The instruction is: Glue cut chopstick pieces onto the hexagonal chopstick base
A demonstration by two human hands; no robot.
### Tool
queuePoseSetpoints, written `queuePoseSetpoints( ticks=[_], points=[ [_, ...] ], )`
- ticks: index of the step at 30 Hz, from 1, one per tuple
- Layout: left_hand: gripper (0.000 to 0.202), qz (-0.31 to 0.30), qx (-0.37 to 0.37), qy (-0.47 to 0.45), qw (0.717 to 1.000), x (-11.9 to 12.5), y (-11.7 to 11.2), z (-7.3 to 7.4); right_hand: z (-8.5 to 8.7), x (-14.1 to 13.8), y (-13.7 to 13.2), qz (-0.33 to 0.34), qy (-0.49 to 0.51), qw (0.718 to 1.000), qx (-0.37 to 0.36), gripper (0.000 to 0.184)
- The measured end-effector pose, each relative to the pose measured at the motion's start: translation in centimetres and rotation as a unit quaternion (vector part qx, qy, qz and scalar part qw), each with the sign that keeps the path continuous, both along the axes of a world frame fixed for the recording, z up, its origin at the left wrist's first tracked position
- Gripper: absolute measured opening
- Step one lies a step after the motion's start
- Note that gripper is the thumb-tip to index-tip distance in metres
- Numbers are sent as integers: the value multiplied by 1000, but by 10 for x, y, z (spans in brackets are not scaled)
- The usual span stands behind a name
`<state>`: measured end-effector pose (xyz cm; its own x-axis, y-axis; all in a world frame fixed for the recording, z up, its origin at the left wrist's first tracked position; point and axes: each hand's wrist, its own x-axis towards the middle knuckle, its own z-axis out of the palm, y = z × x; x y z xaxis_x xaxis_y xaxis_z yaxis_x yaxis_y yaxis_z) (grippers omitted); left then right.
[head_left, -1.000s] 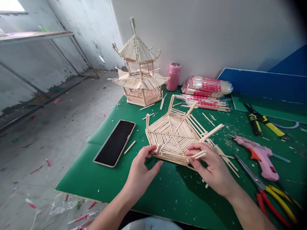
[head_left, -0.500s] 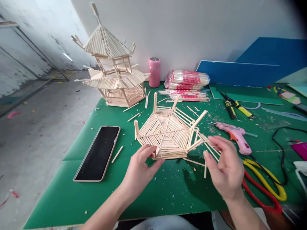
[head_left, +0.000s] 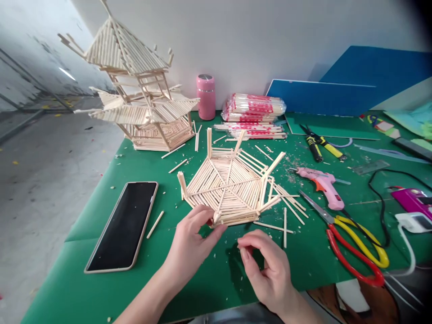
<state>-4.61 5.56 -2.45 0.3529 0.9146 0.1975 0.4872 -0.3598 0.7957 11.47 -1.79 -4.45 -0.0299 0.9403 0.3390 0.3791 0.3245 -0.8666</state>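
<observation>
A hexagonal roof frame of wooden sticks (head_left: pixel 229 186) lies on the green mat (head_left: pixel 209 274) with its corner posts pointing up. My left hand (head_left: pixel 191 245) pinches the near corner of the frame between thumb and fingers. My right hand (head_left: pixel 268 270) hovers over the mat just in front of the frame, fingers curled in a loose pinch, with nothing visible in them. Loose sticks (head_left: pixel 285 220) lie on the mat to the right of the frame.
A finished stick pagoda (head_left: pixel 135 94) stands at the back left. A black phone (head_left: pixel 123 225) lies at the left. A pink cup (head_left: pixel 205 96), wrapped chopstick bundles (head_left: pixel 253 110), pliers (head_left: pixel 320 144), a pink glue gun (head_left: pixel 320 184) and red-and-yellow shears (head_left: pixel 354 243) sit behind and right.
My right hand let go of the short sticks and drew back from the frame's right side to the mat in front. The view swung right. My left hand kept its hold.
</observation>
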Motion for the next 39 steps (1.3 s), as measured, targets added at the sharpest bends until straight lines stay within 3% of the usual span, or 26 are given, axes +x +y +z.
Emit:
queuePoseSetpoints(
  ticks=[20, 39],
  points=[
    [14, 6, -8, -7, 1000, 1, 0, 1, -3, -2, 1, 2, -3, 1000, -21, 22],
    [8, 5, 4, 1, 1000, 3, 1, 0, -1, -5, 4, 5, -22, 1000, -20, 16]
  ],
)
